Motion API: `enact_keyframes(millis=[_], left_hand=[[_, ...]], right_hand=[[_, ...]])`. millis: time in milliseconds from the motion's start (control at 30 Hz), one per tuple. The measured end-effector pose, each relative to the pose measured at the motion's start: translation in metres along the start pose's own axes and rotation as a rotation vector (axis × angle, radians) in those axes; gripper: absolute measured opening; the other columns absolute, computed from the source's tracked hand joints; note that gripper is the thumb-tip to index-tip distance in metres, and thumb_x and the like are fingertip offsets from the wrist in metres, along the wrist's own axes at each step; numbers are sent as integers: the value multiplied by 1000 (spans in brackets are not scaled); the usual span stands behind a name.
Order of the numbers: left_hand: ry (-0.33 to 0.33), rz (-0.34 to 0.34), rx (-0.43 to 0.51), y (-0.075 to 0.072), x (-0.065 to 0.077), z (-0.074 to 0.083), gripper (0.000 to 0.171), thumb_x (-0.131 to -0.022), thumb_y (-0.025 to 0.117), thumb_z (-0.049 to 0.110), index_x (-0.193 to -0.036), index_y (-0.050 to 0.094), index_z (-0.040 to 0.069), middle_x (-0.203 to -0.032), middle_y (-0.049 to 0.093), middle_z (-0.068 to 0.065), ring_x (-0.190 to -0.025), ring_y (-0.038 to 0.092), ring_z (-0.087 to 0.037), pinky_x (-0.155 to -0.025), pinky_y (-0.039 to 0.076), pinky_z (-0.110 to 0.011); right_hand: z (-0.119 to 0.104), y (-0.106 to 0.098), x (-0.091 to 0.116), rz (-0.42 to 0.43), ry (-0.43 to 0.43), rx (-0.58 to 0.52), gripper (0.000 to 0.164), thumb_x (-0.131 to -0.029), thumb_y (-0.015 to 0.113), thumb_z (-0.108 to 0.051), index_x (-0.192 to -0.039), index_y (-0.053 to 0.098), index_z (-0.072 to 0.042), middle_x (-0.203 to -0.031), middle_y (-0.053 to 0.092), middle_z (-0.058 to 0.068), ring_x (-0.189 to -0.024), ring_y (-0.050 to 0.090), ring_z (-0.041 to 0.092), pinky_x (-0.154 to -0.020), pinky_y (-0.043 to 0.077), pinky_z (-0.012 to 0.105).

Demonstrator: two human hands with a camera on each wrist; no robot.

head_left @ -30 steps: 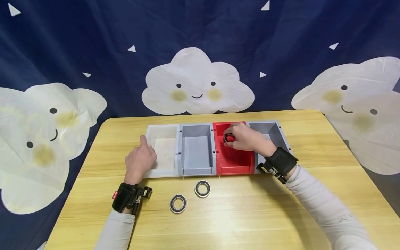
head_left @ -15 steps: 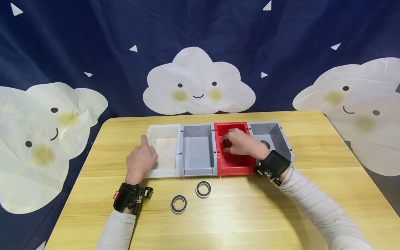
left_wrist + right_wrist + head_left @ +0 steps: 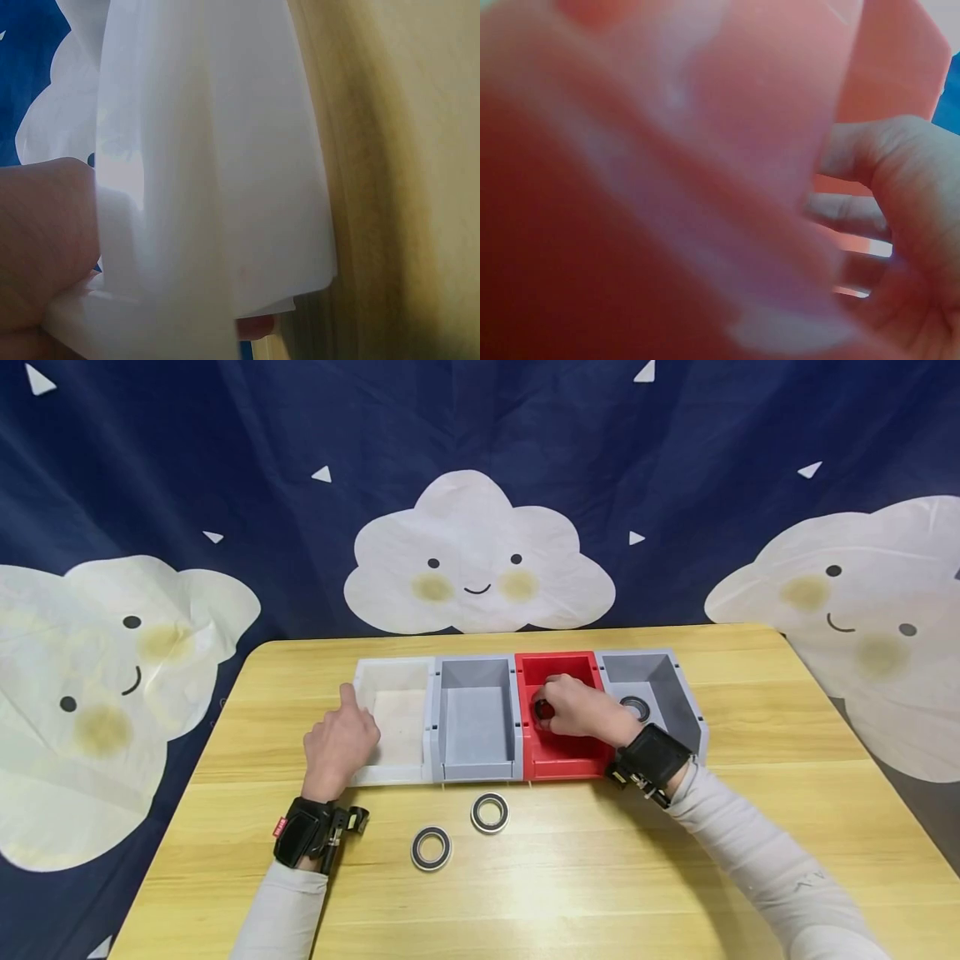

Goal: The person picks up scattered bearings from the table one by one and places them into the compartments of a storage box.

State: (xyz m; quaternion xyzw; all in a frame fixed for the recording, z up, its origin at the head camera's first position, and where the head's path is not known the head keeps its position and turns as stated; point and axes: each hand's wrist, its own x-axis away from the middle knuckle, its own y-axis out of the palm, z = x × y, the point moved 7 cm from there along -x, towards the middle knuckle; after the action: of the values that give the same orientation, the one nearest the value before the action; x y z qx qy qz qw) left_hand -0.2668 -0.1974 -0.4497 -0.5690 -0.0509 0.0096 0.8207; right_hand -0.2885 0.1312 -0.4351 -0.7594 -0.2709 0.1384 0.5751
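My right hand point(image 3: 583, 706) reaches down into the red bin point(image 3: 567, 771), its fingers pinching a dark-sealed ball bearing point(image 3: 539, 712) low inside. Only part of that bearing shows past the fingertips. In the right wrist view the red wall hides the bearing, while the curled fingers point(image 3: 851, 214) show behind it. My left hand point(image 3: 339, 752) grips the left wall of the white bin point(image 3: 390, 774). The left wrist view has this hand point(image 3: 45, 240) wrapped at the bin's wall, mostly hidden by the white plastic point(image 3: 270, 187).
Two bearings lie on the wooden table point(image 3: 570, 877), one nearer point(image 3: 431, 866) and one farther right point(image 3: 476, 814). A grey bin point(image 3: 480, 772) joins the white and red ones. The right grey bin point(image 3: 686, 714) holds another bearing point(image 3: 635, 699). A cloud-patterned curtain point(image 3: 660, 443) hangs behind.
My right hand has moved slightly toward me and lower in the red bin with the bearing. The bearing in the right grey bin has come into view. The left hand stays put.
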Motion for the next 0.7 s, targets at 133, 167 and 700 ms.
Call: enact_keyframes(millis=[133,167,700], left_hand=[[8,9,2,-1,0,0,40,-105,36,28,-135,33,1,-70,58,-17,-56,56,-33,-49,39,-42],[10,11,1,-1,0,0,41,-105,36,28,-135,33,1,-69,57,-16,-56,56,-33,-49,38,-42],[0,-5,-3,0,-1,0,42,-105,36,28,-137,32,1,-69,57,-15,-56,55,-32,-50,38,-42]], right_hand=[[0,1,0,-2,8,8,13,-83,77,-7,-95,74,-7,-87,63,10,-80,57,20,-66,52,30],[0,1,0,-2,11,12,13,-83,77,-7,-96,73,-7,-87,63,10,-81,57,20,-66,52,30],[-7,-10,7,13,37,14,21,-87,77,-15,-105,73,-6,-97,65,12,-86,60,23,-74,54,34]])
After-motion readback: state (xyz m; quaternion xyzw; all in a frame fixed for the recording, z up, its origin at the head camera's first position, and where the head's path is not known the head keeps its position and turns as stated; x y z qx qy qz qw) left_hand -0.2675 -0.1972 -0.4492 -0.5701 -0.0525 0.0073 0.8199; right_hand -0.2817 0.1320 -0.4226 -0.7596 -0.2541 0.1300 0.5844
